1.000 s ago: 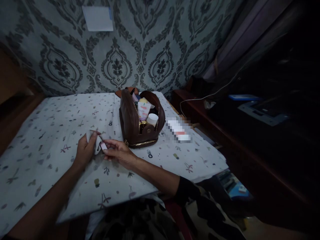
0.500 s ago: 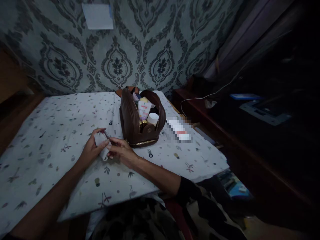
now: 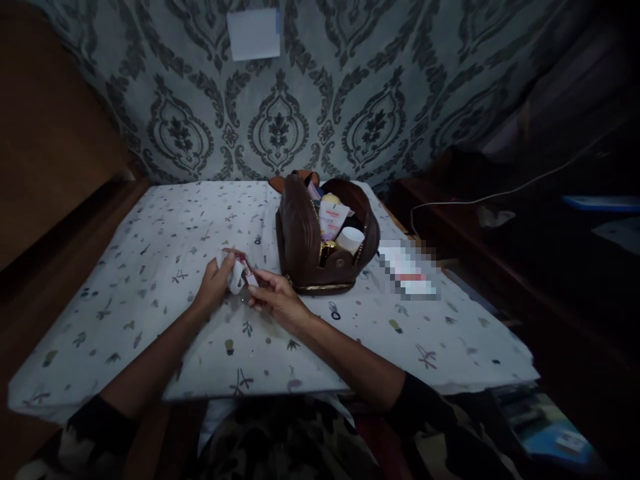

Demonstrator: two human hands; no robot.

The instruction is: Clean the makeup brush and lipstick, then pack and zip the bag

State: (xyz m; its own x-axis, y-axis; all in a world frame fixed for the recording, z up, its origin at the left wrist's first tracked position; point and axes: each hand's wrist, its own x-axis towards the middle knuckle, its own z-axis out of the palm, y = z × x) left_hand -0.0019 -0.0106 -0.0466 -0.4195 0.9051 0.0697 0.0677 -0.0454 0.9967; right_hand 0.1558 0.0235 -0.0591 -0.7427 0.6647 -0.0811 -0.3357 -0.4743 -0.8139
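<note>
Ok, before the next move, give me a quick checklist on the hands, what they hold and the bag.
1. Left hand has hold of the white cloth: ok.
2. Right hand has hold of the small pink item: ok, pinched in the fingers.
3. A hand free for something else: not ok, both are occupied.
4. Pink item wiped clean: cannot tell, too small and dim.
5. Bag standing open on the table: ok.
6. Jar and tube inside the bag: ok, both show at its mouth.

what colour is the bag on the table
The bag is dark brown, best seen in the head view.
</note>
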